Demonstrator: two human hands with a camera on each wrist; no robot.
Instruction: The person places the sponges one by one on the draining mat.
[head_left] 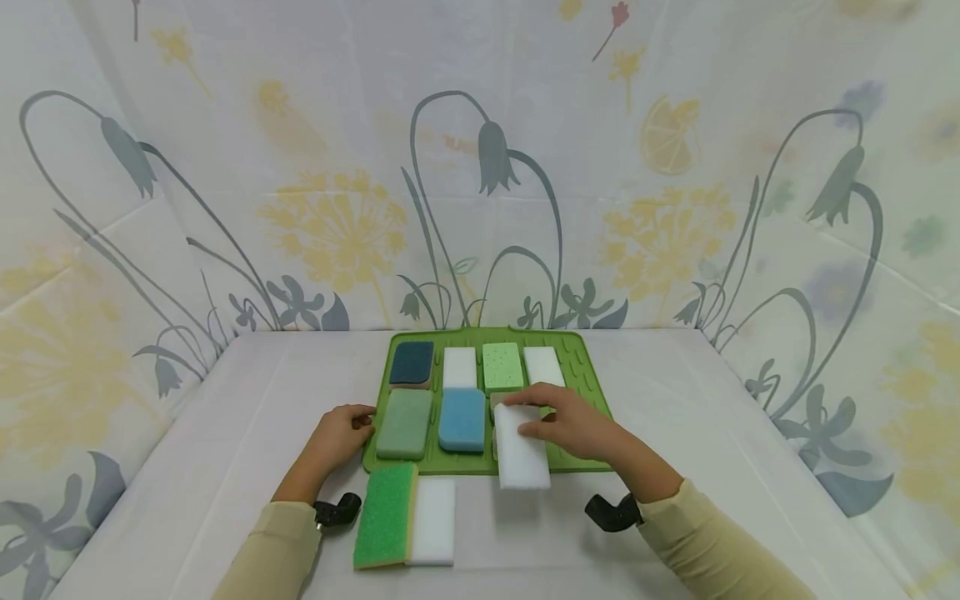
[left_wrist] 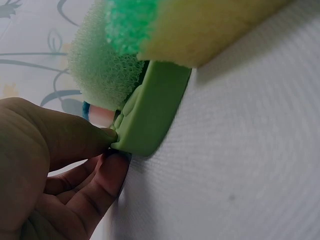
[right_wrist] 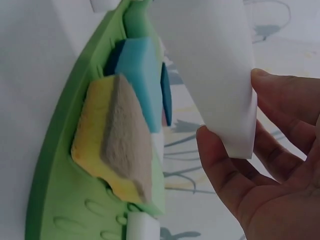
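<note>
My right hand [head_left: 581, 423] grips a white sponge block [head_left: 522, 458] by its edges, thumb on one side and fingers on the other. The block is held up over the front right part of a green silicone mat [head_left: 587, 371]. Under it, a yellow sponge with a grey-brown top [right_wrist: 125, 135] lies on the mat, mostly hidden from the head view. At the mat's left rim, my left hand [head_left: 335, 435] pinches the edge between thumb and fingers. A pale green sponge [head_left: 405, 423] and a blue sponge [head_left: 461, 421] lie in the front row.
Along the mat's back row are a dark blue sponge [head_left: 412, 362], a white block [head_left: 460, 367], a speckled green sponge [head_left: 502, 365] and another white block [head_left: 543, 365]. In front, a green-and-yellow sponge [head_left: 384, 517] lies beside a white block [head_left: 433, 521] on the white tablecloth [head_left: 262, 400].
</note>
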